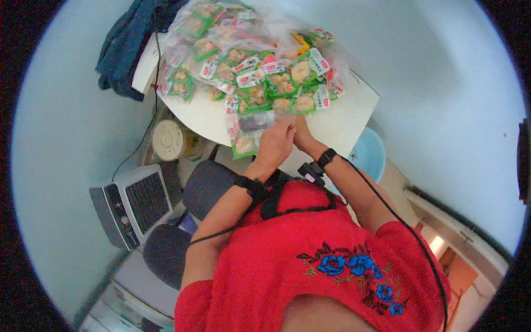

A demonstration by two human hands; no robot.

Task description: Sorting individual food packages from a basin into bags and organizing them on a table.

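My left hand [277, 142] has its fingers pinched on the right end of a clear plastic packet [255, 121], which has a dark strip inside. Right beside it is my right hand [305, 135]; its fingertips are largely hidden behind the left, so its grip cannot be made out. Under the clear packet, a green-edged food packet [244, 146] pokes out over the front edge of the white table [199, 112]. Just beyond my hands lie several similar sealed food packets [282, 83] with pale contents and white printed labels.
Thin clear plastic bags [265, 29] with more packets cover the table's back. Dark blue cloth [124, 45] hangs at the left. Below stand a lidded bucket [167, 140], a grey box-shaped appliance [137, 203], dark stool seats [209, 186] and a light blue basin [371, 153]. A black cable [386, 199] runs along my right arm.
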